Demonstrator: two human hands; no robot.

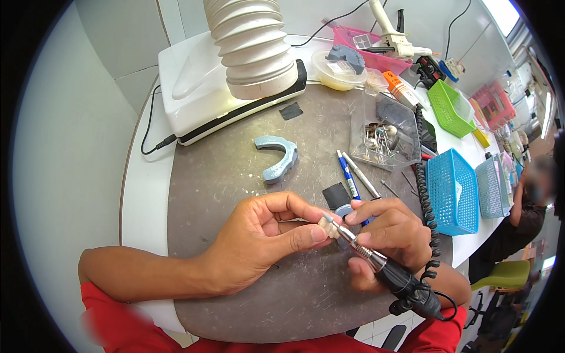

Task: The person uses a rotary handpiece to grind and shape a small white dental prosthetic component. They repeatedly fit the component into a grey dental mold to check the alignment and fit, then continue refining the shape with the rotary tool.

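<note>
Between the thumb and fingers of my left hand (259, 235) is a small cream-coloured dental piece with tooth shapes (331, 229), partly covered by the fingertips. My right hand (395, 235) grips a rotary handpiece (399, 277), silver at the front and black behind, much like a pen. Its grey pointed tip (328, 217) lies against or just over the dental piece; I cannot tell which. Beyond my left hand, a blue-grey horseshoe-shaped dental model (286, 157) rests on the grey bench mat (223, 176).
A white ribbed hose (253, 47) hangs over a white machine (194, 88) at the back. To the right are pens (349, 176), a clear box of small burs (382, 135), a coiled black cord (421, 170) and blue baskets (452, 191). Another person (518, 229) sits far right.
</note>
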